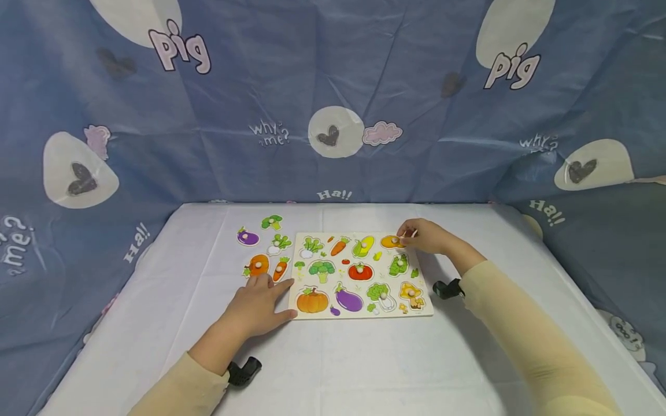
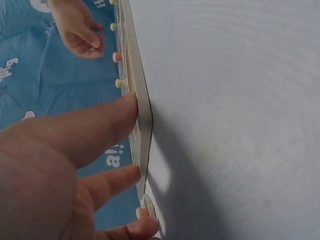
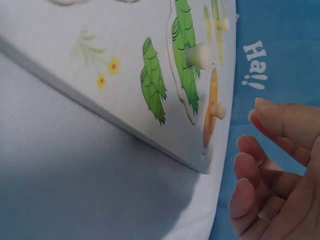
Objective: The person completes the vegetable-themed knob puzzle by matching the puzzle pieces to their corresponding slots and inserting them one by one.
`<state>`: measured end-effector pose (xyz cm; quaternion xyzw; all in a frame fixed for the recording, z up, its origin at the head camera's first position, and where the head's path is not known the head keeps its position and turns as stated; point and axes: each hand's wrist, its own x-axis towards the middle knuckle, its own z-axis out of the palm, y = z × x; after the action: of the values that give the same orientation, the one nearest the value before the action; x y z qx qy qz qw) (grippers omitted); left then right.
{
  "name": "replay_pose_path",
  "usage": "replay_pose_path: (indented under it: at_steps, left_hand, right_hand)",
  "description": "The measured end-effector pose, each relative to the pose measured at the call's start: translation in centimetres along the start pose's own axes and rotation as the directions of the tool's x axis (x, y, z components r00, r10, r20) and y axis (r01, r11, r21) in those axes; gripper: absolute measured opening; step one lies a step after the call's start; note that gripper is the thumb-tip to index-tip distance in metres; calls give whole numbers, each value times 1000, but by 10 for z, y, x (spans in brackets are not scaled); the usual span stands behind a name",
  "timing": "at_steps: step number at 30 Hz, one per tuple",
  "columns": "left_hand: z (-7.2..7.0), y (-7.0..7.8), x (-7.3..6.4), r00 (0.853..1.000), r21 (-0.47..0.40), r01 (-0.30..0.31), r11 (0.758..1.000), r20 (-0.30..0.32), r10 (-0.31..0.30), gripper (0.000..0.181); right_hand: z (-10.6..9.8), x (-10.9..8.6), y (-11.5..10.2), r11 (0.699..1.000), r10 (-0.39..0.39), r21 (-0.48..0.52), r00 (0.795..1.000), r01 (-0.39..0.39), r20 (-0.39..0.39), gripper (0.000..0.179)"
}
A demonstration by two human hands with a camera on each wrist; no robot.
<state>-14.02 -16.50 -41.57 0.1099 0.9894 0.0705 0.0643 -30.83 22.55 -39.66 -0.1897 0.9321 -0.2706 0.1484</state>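
Observation:
A white wooden puzzle board (image 1: 359, 292) with vegetable pictures lies on the table. My left hand (image 1: 257, 309) touches its left edge with thumb and index finger extended; another finger is against a loose knobbed piece (image 2: 149, 212) in the left wrist view. At the far right corner, my right hand (image 1: 426, 236) is beside an orange oval piece (image 1: 392, 241). In the right wrist view its fingers are loosely bent, hold nothing, and stand apart from that piece's knob. Knobbed tomato (image 1: 360, 271), cabbage (image 1: 382, 297) and mushroom (image 1: 412, 294) pieces sit in the board.
Left of the board lie loose pieces: an eggplant (image 1: 248, 237), a broccoli (image 1: 272, 222), a white radish (image 1: 280, 244), a pumpkin (image 1: 258, 264) and a carrot (image 1: 280, 268). A blue printed cloth (image 1: 291, 167) hangs behind the white table (image 1: 354, 364).

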Motion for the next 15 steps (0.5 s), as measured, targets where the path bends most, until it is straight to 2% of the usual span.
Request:
replay_pose_path:
  at_steps: [7, 15]
  left_hand:
    - [-2, 2, -1, 1000, 6, -4, 1000, 3, 4, 73]
    - [-1, 2, -2, 1000, 11, -2, 1000, -5, 2, 74]
  right_hand:
    - [-3, -15, -2, 999, -16, -41, 1000, 16, 7, 21]
    - [-2, -35, -2, 999, -39, -28, 999, 40, 14, 19]
